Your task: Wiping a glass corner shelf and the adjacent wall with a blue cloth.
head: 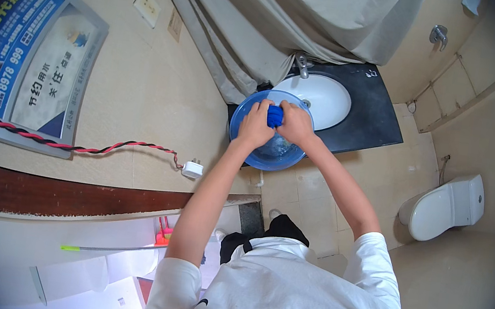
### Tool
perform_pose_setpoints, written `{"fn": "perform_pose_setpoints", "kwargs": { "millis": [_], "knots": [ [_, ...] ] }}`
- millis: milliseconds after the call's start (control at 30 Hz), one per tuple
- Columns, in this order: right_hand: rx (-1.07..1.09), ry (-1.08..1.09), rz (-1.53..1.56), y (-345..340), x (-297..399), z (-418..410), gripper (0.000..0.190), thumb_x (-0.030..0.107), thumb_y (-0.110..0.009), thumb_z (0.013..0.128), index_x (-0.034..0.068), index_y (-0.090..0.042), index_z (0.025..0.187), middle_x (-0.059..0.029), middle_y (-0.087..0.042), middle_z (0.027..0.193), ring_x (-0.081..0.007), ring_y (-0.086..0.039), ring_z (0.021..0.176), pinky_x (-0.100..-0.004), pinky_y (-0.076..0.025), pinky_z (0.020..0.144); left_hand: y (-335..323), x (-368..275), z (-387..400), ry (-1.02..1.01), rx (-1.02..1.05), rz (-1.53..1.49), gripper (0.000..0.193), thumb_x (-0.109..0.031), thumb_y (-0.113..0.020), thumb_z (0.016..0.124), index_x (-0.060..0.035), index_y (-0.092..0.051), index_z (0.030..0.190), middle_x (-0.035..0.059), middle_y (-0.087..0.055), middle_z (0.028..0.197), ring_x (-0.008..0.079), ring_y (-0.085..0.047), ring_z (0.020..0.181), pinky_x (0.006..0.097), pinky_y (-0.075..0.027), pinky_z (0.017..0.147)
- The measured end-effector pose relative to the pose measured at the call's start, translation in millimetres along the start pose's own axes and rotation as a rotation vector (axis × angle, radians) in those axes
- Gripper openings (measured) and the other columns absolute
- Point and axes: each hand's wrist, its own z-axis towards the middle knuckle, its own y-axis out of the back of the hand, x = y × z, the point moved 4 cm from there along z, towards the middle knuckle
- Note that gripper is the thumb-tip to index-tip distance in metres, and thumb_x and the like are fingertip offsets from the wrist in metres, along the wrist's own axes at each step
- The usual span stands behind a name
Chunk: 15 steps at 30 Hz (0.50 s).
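Note:
Both of my hands grip a bunched dark blue cloth over a blue plastic basin. My left hand holds the cloth from the left side, and my right hand holds it from the right. Water with ripples or bubbles shows in the basin below the cloth. The basin stands at the left end of a black countertop, partly over the rim of a white oval sink. A metal faucet rises behind the sink. The undersides of my fingers are hidden.
A grey curtain hangs behind the counter. On the left, a twisted red-and-black cable ends in a white plug near my left forearm. A white toilet stands at the right. A doorway threshold lies at the lower left.

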Motion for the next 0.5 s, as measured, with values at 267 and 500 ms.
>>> {"fn": "perform_pose_setpoints", "kwargs": {
  "millis": [267,500],
  "knots": [
    [0.001,-0.065,0.686,10,-26,-75,0.067,0.02,-0.084,0.07,0.003,-0.052,0.126,-0.0172,-0.06,0.116,-0.029,-0.061,0.103,-0.0373,-0.047,0.094,-53,-13,-82,0.32,-0.098,-1.129,0.054,-0.026,-0.073,0.09,0.0005,-0.051,0.132,0.0122,-0.063,0.113,0.0124,-0.062,0.085,0.0268,-0.051,0.073],
    [0.124,-0.671,1.325,18,-49,-181,0.052,0.035,-0.067,0.091,0.003,-0.053,0.13,-0.0104,-0.064,0.115,-0.02,-0.062,0.106,-0.035,-0.049,0.096,-71,-73,-136,0.26,0.04,-1.195,0.048,-0.024,-0.074,0.09,-0.0046,-0.056,0.129,0.0043,-0.064,0.103,0.009,-0.06,0.087,0.0243,-0.048,0.077]
  ]
}}
